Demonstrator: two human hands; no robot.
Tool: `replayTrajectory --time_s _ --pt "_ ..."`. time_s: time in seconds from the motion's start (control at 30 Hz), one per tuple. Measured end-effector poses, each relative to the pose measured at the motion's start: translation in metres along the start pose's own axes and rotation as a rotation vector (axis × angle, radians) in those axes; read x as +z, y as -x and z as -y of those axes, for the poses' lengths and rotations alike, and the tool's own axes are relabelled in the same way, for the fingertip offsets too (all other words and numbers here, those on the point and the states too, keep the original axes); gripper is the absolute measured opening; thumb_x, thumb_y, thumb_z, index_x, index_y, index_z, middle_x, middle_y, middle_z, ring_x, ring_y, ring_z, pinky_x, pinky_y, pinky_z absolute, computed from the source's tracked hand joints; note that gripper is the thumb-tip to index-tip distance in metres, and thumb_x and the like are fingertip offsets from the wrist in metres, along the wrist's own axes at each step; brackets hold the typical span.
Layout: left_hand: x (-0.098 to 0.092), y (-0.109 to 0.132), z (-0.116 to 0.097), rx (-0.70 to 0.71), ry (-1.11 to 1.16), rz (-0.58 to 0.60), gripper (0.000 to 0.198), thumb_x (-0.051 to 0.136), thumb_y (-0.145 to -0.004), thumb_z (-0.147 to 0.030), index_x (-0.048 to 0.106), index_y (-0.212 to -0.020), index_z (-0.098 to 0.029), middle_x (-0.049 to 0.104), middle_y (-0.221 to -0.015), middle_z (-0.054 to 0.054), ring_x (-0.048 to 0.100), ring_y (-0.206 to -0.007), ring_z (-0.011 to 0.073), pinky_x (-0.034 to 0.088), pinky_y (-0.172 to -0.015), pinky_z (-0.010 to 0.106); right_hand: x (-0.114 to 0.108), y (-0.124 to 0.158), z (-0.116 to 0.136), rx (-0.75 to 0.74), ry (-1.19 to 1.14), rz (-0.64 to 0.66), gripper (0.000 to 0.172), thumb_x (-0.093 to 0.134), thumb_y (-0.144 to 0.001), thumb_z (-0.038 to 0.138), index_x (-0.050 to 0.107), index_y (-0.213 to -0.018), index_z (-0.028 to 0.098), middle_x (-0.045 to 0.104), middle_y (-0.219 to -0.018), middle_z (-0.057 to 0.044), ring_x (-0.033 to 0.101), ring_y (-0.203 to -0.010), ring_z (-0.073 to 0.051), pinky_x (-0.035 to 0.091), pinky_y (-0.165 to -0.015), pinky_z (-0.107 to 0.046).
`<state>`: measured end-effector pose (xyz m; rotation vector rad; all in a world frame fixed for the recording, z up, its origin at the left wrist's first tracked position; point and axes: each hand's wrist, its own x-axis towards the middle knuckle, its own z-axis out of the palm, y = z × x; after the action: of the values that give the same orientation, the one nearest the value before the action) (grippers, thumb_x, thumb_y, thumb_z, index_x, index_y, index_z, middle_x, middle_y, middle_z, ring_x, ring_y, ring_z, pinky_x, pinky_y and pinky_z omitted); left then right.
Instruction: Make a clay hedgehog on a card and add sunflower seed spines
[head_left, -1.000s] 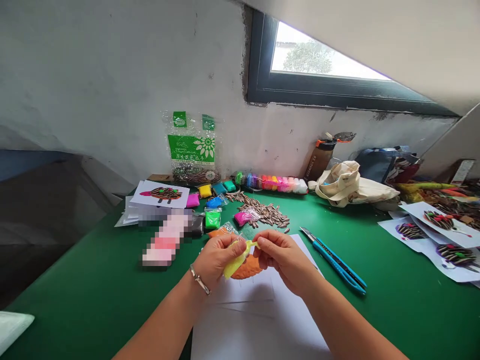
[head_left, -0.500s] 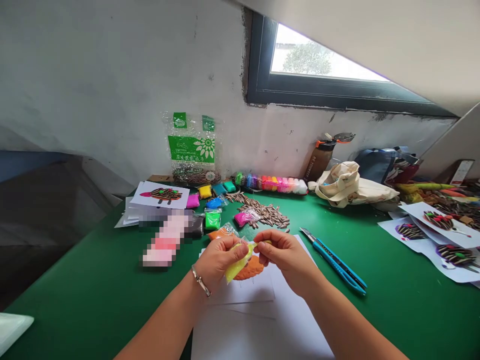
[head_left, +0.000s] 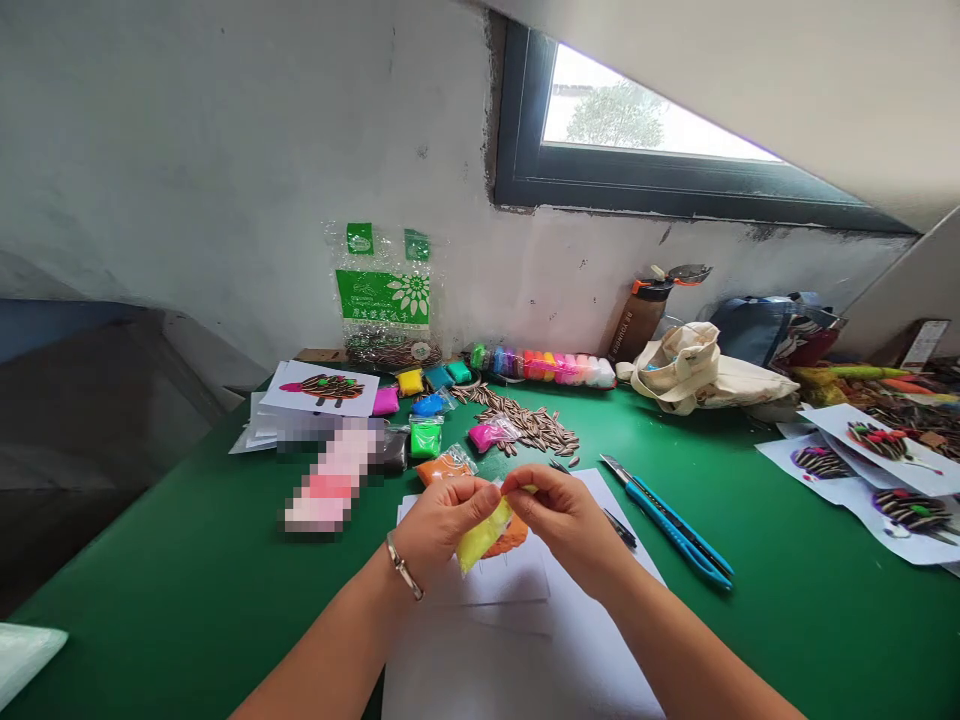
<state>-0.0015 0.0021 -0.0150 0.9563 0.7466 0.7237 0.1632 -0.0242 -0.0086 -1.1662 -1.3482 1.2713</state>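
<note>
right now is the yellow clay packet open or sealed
Cannot tell: the left hand and right hand pinch the top of the yellow clay packet, hiding its end.

The left hand [head_left: 442,525] and right hand [head_left: 566,520] have drawn closer together, with the right hand's fingers [head_left: 525,480] now arching over the top of the yellow modelling clay [head_left: 484,538]. That clay has bunched into a shorter, narrower strip, hanging more steeply from the pinch than before. It now covers more of the orange clay shape [head_left: 511,537], of which only a small part still shows. Beyond the right hand, a narrow dark tool [head_left: 619,528] has come into view on the paper sheet [head_left: 600,500].
</note>
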Motion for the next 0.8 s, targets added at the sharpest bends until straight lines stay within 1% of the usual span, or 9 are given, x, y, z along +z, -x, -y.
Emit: replayTrajectory --time_s 0.1,0.17,0.3,0.4,0.5,0.6,0.73,0.8 --pt "0.003 0.002 0.0 0.004 0.009 0.037 0.049 0.076 -0.065 -0.055 0.067 -0.081 -0.01 0.059 -0.061 0.001 0.051 -0.053 0.0104 0.037 -0.05 0.022 0.002 0.001 0.002 0.054 -0.039 0.001 0.017 0.063 -0.08 0.037 0.058 -0.083 0.021 0.046 -0.062 0.004 0.038 -0.057 -0.01 0.028 -0.051 -0.024" --pt "0.006 0.003 -0.001 0.024 0.004 0.055 0.048 0.075 -0.066 -0.055 0.068 -0.081 -0.009 0.061 -0.063 0.003 0.053 -0.055 0.0108 0.038 -0.051 0.022 0.004 0.001 0.004 0.117 -0.104 -0.001 0.021 0.066 -0.077 0.038 0.055 -0.083 0.021 0.043 -0.058 0.007 0.036 -0.053 -0.009 0.027 -0.049 -0.022" --pt "0.007 0.004 -0.003 0.025 -0.009 0.082 0.047 0.075 -0.067 -0.055 0.068 -0.076 -0.009 0.062 -0.063 0.004 0.053 -0.056 0.0115 0.039 -0.052 0.022 0.003 -0.001 0.007 0.248 -0.199 0.042 0.028 0.072 -0.068 0.038 0.052 -0.076 0.02 0.045 -0.054 0.008 0.037 -0.047 -0.007 0.027 -0.048 -0.022" --pt "0.004 0.003 -0.003 0.005 -0.022 0.046 0.045 0.076 -0.066 -0.054 0.067 -0.076 -0.01 0.061 -0.062 0.002 0.053 -0.054 0.0112 0.04 -0.052 0.022 -0.003 -0.003 0.008 0.252 -0.274 0.106 0.028 0.073 -0.069 0.039 0.055 -0.074 0.018 0.048 -0.053 0.006 0.04 -0.046 -0.007 0.028 -0.048 -0.022" --pt "0.001 0.002 -0.003 0.004 -0.032 -0.001 0.046 0.076 -0.066 -0.053 0.068 -0.08 -0.01 0.061 -0.064 0.003 0.053 -0.055 0.0109 0.039 -0.051 0.021 -0.01 -0.003 0.007 0.226 -0.366 0.144 0.027 0.071 -0.074 0.04 0.058 -0.076 0.017 0.056 -0.061 0.002 0.044 -0.049 -0.007 0.031 -0.05 -0.022" --pt "0.001 0.002 -0.002 0.01 -0.042 -0.023 0.048 0.075 -0.066 -0.055 0.069 -0.082 -0.01 0.061 -0.065 0.003 0.052 -0.055 0.0108 0.039 -0.051 0.021 -0.011 -0.003 0.007 0.225 -0.339 0.138 0.026 0.071 -0.074 0.04 0.059 -0.075 0.017 0.059 -0.063 0.001 0.046 -0.049 -0.007 0.033 -0.05 -0.022" --pt "0.004 0.004 -0.003 -0.002 -0.037 0.008 0.049 0.075 -0.065 -0.057 0.069 -0.079 -0.01 0.059 -0.062 0.002 0.052 -0.054 0.0112 0.04 -0.051 0.022 -0.004 -0.002 0.005 0.203 -0.211 0.089 0.026 0.072 -0.071 0.039 0.058 -0.072 0.017 0.052 -0.055 0.005 0.045 -0.048 -0.008 0.034 -0.049 -0.022" --pt "0.007 0.005 -0.004 0.0 -0.044 0.013 0.048 0.076 -0.063 -0.056 0.069 -0.075 -0.01 0.059 -0.062 0.001 0.052 -0.054 0.0112 0.041 -0.053 0.023 -0.001 -0.002 0.005 0.2 -0.139 0.058 0.027 0.072 -0.07 0.04 0.056 -0.071 0.018 0.051 -0.055 0.005 0.044 -0.048 -0.008 0.033 -0.047 -0.022"
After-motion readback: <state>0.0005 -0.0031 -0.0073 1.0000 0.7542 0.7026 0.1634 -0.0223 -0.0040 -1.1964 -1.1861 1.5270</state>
